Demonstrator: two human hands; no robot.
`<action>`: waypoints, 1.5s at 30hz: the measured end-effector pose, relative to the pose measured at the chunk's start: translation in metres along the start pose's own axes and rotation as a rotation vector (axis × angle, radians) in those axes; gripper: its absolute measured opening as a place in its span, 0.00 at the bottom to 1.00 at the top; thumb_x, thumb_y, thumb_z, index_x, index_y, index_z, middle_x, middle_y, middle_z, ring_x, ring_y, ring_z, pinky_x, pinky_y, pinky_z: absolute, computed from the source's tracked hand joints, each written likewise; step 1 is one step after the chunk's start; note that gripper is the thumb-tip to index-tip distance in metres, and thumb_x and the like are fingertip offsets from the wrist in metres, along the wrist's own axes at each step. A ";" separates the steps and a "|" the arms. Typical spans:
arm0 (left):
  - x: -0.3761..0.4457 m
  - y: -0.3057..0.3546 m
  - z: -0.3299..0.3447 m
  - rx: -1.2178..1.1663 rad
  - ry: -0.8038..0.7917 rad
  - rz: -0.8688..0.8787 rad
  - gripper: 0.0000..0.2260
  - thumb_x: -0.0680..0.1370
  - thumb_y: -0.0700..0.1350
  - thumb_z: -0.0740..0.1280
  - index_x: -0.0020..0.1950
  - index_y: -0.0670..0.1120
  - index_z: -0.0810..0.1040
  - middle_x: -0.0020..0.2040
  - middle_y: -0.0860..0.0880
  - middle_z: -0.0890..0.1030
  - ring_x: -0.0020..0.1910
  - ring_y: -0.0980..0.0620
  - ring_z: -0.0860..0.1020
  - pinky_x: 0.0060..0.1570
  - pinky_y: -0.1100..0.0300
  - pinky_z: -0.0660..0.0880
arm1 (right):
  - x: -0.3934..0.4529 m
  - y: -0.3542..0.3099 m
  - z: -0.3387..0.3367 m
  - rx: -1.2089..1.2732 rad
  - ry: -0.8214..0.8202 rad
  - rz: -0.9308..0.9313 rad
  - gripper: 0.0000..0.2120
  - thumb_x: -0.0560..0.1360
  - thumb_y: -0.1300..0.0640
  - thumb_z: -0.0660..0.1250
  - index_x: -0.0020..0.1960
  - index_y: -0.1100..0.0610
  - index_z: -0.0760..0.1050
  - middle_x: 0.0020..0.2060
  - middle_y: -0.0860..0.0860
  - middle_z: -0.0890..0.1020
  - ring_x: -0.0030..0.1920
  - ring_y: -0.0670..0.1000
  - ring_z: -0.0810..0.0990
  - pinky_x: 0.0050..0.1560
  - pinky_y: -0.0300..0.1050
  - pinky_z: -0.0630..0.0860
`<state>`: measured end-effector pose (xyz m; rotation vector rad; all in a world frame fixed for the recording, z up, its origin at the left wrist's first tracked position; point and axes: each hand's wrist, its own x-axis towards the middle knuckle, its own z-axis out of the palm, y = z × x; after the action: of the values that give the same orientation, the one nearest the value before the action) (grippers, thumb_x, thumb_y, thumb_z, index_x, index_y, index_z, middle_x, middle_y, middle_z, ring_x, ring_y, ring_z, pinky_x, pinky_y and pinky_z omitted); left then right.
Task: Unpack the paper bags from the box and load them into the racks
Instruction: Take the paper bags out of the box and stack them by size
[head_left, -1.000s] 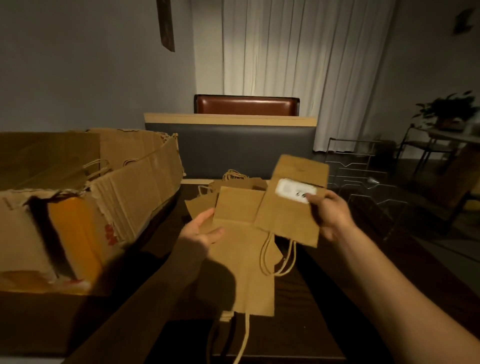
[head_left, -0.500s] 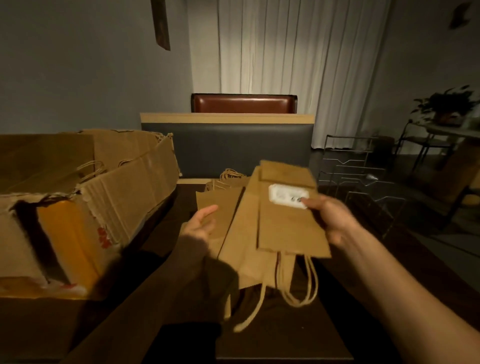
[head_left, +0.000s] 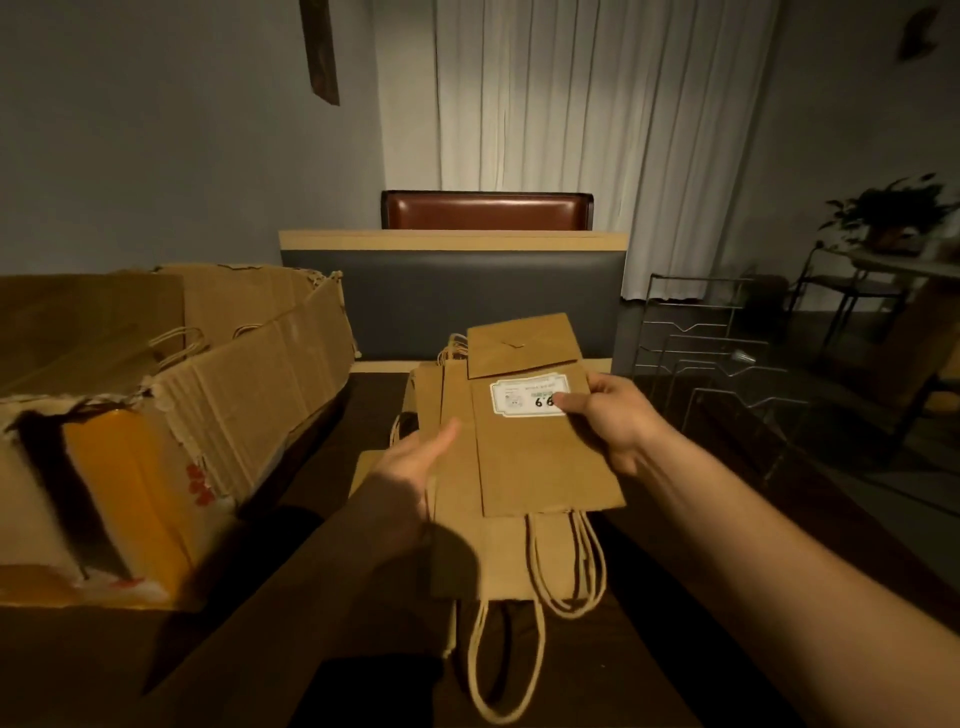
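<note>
A folded paper bag (head_left: 540, 441) with a white label (head_left: 527, 397) is held above the dark tabletop (head_left: 675, 561) in the middle of the scene. It is gripped at its right edge by the right hand (head_left: 608, 415): the thumb is pressed on the right end of the label, and the other fingers (head_left: 605, 382) are curled round the edge behind the bag. The bag's twisted handles (head_left: 571, 561) hang down toward the near side.

The left hand (head_left: 410, 467) is seen at the left side of the bag, with its fingers rather straight and relaxed. The thumb (head_left: 441, 439) lies against the front of the second bag (head_left: 454, 499) that is just behind and to the left of the labelled one; whether this bag is really gripped cannot be told.

More paper bags (head_left: 447, 374) are lying flat on the tabletop under and beyond the hands. At the left, the open cardboard box (head_left: 171, 415) is standing, and further bags are visible inside it. At the far right, well apart from the hands, the wire racks (head_left: 717, 353) are placed.
</note>
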<state>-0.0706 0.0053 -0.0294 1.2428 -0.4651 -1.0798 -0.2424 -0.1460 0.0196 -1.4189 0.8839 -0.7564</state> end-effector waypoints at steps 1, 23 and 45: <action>-0.005 0.003 0.003 0.074 -0.057 0.032 0.28 0.66 0.46 0.80 0.65 0.48 0.77 0.56 0.45 0.84 0.56 0.44 0.82 0.57 0.47 0.78 | 0.002 0.004 0.003 0.012 -0.012 0.009 0.08 0.78 0.65 0.67 0.56 0.59 0.80 0.50 0.56 0.86 0.51 0.56 0.86 0.55 0.55 0.81; 0.015 0.013 0.008 0.283 0.094 0.080 0.18 0.71 0.55 0.76 0.59 0.54 0.81 0.52 0.49 0.86 0.54 0.44 0.83 0.61 0.41 0.75 | -0.038 0.003 -0.052 0.532 0.103 -0.275 0.13 0.80 0.61 0.64 0.62 0.51 0.77 0.56 0.52 0.85 0.56 0.53 0.84 0.53 0.55 0.81; 0.004 -0.002 0.044 -0.043 0.180 0.194 0.11 0.84 0.49 0.59 0.65 0.51 0.73 0.59 0.47 0.80 0.55 0.49 0.79 0.48 0.55 0.75 | -0.030 -0.002 0.056 -1.197 -0.213 -0.422 0.22 0.81 0.40 0.52 0.56 0.49 0.80 0.57 0.52 0.77 0.66 0.54 0.70 0.72 0.70 0.53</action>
<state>-0.1047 -0.0212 -0.0178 1.2177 -0.4135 -0.8025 -0.2083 -0.0920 0.0207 -2.7456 0.8999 -0.3129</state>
